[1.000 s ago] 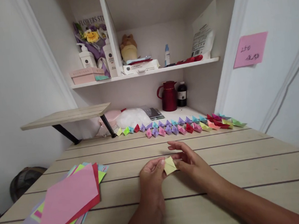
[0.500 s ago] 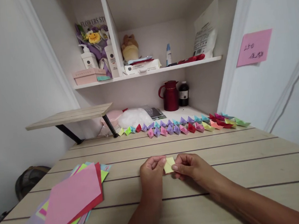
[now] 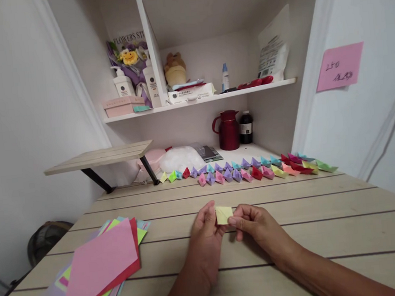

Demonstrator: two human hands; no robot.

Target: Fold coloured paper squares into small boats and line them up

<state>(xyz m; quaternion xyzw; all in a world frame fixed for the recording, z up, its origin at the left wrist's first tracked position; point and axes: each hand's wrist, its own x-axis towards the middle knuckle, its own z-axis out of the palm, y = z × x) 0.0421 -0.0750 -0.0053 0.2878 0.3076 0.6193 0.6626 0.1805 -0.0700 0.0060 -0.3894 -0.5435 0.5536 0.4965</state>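
A small folded square of yellow paper point(image 3: 224, 215), with crease lines on its face, is held up just above the table in front of me. My right hand point(image 3: 254, 223) pinches its lower right corner between thumb and fingers. At the paper's left edge is my left hand point(image 3: 205, 235), its fingers stretched upward and the thumb off the paper's face. Some left fingertips reach under the paper's lower edge; whether they touch it is hard to see.
Left of my hands lies a stack of coloured paper sheets point(image 3: 102, 262), pink on top. Rows of small folded paper boats point(image 3: 227, 176) line the table's back. A raised wooden shelf point(image 3: 104, 156) stands back left. Beyond are a red jug point(image 3: 228, 130) and dark bottle point(image 3: 246, 127).
My left thumb has come off the paper's face, and the left fingers have straightened. The paper has turned slightly, still pinched by my right hand. The view has tilted up a little.
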